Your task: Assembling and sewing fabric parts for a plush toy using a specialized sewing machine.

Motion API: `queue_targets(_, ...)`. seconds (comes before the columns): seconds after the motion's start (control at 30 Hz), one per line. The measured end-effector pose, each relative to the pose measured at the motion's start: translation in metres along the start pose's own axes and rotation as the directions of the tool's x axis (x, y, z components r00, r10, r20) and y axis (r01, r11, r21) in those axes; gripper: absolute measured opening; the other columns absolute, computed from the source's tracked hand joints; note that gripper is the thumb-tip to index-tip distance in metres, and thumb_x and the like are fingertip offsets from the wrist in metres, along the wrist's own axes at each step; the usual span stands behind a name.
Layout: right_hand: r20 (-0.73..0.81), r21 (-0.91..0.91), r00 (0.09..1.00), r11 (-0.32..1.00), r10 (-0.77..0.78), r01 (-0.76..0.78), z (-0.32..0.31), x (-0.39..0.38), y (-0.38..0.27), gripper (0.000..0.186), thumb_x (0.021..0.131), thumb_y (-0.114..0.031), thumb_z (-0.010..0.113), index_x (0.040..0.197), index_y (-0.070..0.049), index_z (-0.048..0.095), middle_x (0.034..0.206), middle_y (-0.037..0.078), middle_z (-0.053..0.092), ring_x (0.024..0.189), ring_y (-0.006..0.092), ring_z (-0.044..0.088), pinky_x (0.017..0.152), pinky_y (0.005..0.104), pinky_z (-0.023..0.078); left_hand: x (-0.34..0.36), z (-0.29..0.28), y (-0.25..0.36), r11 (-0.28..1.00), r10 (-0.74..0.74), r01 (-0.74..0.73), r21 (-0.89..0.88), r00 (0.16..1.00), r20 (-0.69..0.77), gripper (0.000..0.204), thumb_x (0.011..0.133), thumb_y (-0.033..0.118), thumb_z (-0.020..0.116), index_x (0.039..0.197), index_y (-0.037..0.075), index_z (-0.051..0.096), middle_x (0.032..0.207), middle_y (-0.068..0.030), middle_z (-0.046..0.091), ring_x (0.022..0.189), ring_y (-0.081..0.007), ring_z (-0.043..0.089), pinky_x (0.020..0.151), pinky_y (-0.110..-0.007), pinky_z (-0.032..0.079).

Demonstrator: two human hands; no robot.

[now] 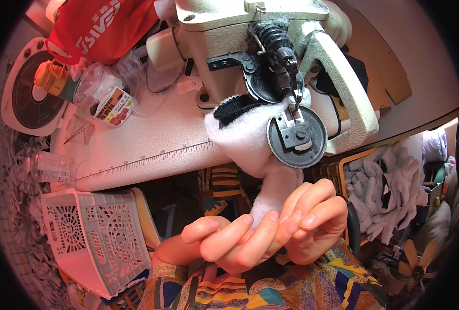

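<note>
Both my hands are raised together in front of an industrial sewing machine (pixel 240 33). My left hand (pixel 240 243) is palm up with its fingers loosely curled and apart. Against its fingertips, my right hand (pixel 317 219) pinches with thumb and fingers closed; anything between them is too small to make out. A white fluffy fabric piece (pixel 240 144) with a black ribbed part (pixel 237 111) sits at the machine's round toothed disc (pixel 312 144), under the needle area. Its lower end hangs down behind my fingers, partly hidden by them.
A ruler scale runs along the pale worktable (pixel 167 134). On its left stand a fan (pixel 25 77), a plastic tub (pixel 111 106), a clear jar (pixel 54 168) and a red bag (pixel 105 31). Below are a white crate (pixel 95 232) and, right, a bin of white-grey gloves (pixel 387 191).
</note>
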State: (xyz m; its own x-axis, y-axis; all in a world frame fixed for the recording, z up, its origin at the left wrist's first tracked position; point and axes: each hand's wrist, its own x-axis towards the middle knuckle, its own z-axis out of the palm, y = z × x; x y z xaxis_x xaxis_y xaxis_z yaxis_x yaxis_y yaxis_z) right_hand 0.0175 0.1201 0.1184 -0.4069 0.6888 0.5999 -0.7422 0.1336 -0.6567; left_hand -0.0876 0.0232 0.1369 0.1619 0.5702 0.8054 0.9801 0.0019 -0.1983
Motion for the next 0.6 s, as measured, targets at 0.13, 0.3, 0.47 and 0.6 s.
queue_targets(0.13,0.018,-0.033,1.000,0.999,-0.019,0.020,-0.0010,0.0029,-0.0013,0.017,0.085,-0.003,0.068,0.097,-0.002,0.055,0.092,0.011,0.053,0.073,0.0176,0.058,0.064,0.0270,0.049,-0.0002,0.0030,0.0030,0.999,-0.017,0.016,-0.030,1.000,-0.021,0.020,0.085,0.032,0.065,0.102,0.022,0.067,0.093,0.0117,0.061,0.087,-0.0095,0.047,0.073,-0.028,0.034)
queue_targets(0.3,0.022,-0.076,0.999,0.997,-0.025,0.027,-0.0003,0.0035,0.0019,0.015,0.086,-0.002,0.066,0.094,-0.003,0.054,0.090,0.009,0.051,0.072,0.0175,0.057,0.062,0.0274,0.049,-0.0065,0.0076,0.0076,0.998,-0.054,0.052,-0.037,0.998,-0.037,0.022,0.085,0.031,0.065,0.104,0.021,0.066,0.090,0.0119,0.058,0.084,-0.0087,0.045,0.072,-0.028,0.033)
queue_targets(0.47,0.008,-0.071,0.999,0.997,-0.036,0.036,0.0025,0.0021,0.0013,0.015,0.086,-0.002,0.065,0.093,-0.003,0.052,0.091,0.009,0.048,0.070,0.0171,0.054,0.062,0.0277,0.048,-0.0093,0.0103,0.0089,0.995,-0.046,0.042,-0.087,0.998,-0.040,0.023,0.085,0.029,0.064,0.106,0.021,0.065,0.088,0.0122,0.055,0.082,-0.0083,0.043,0.070,-0.027,0.032)
queue_targets(0.6,0.021,-0.089,0.999,0.995,-0.041,0.043,0.0020,0.0021,0.0028,0.016,0.085,-0.001,0.065,0.092,-0.004,0.051,0.091,0.009,0.047,0.069,0.0164,0.053,0.061,0.0275,0.047,-0.0044,0.0091,0.0081,0.982,-0.081,0.080,-0.169,0.997,0.002,0.024,0.085,0.016,0.060,0.109,0.020,0.067,0.093,0.0150,0.053,0.087,-0.0020,0.042,0.076,-0.019,0.031)
